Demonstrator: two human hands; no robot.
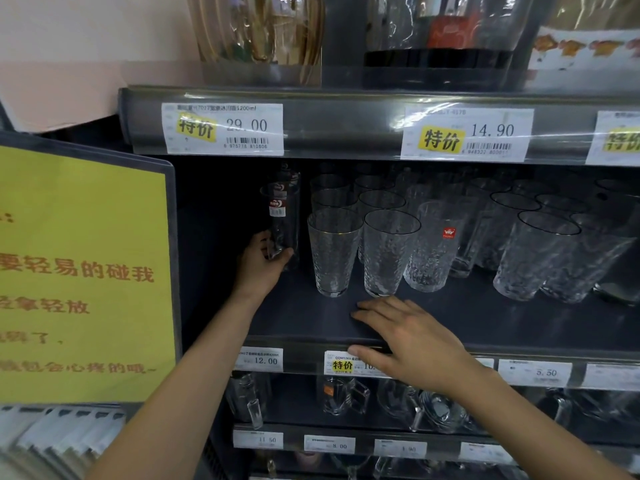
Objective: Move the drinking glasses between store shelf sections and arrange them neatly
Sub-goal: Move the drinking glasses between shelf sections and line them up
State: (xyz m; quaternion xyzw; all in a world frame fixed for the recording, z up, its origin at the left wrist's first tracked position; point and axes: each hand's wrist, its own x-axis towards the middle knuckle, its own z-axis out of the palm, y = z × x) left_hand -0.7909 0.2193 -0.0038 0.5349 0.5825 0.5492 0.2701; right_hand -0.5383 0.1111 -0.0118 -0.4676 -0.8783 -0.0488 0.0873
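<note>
The right hand [408, 344] is closest, lying flat with straight, relaxed fingers on the front lip of the middle shelf [467, 327]. It holds nothing and sits right of and below the tall labelled glass [282, 220]. The left hand [261, 268] reaches deeper, its thumb and fingers wrapped round the base of that tall glass. The glass is upright at the shelf's far left end, and whether its base is on the shelf I cannot tell. A second similar glass seems to stand just behind it, though the dark makes this uncertain.

Just right of the tall glass, the textured tumblers [334, 251] stand in tidy paired rows running back. Further right, a red-stickered glass [436, 247] and the larger tumblers [540, 254] are packed more loosely.

The task looks to be midway. The near-left rows seem settled and the tall glass is being placed or taken. The crowded group far to its right probably still needs straightening.
</note>
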